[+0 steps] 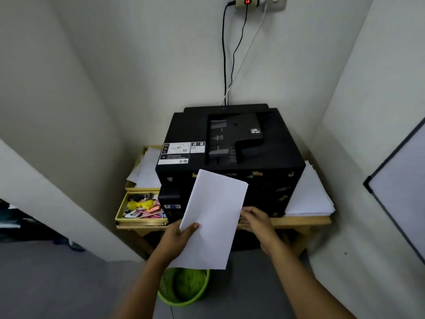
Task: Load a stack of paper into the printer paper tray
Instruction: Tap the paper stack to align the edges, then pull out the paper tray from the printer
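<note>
A black printer (232, 155) stands on a small wooden table (305, 221) in a wall corner. My left hand (178, 239) grips a white stack of paper (213, 217) by its left edge, thumb on top, and holds it tilted in front of the printer's lower front. My right hand (257, 221) reaches under the printer's front edge just right of the stack, fingers curled at the lower front. The paper hides the paper tray area and whatever the right fingers touch.
A yellow tray (119, 212) of small colourful items sits left of the printer, with loose sheets (145, 169) behind it. More white paper (308, 196) lies right of the printer. A green basket (184, 288) stands on the floor below. Cables (226, 65) run up the wall.
</note>
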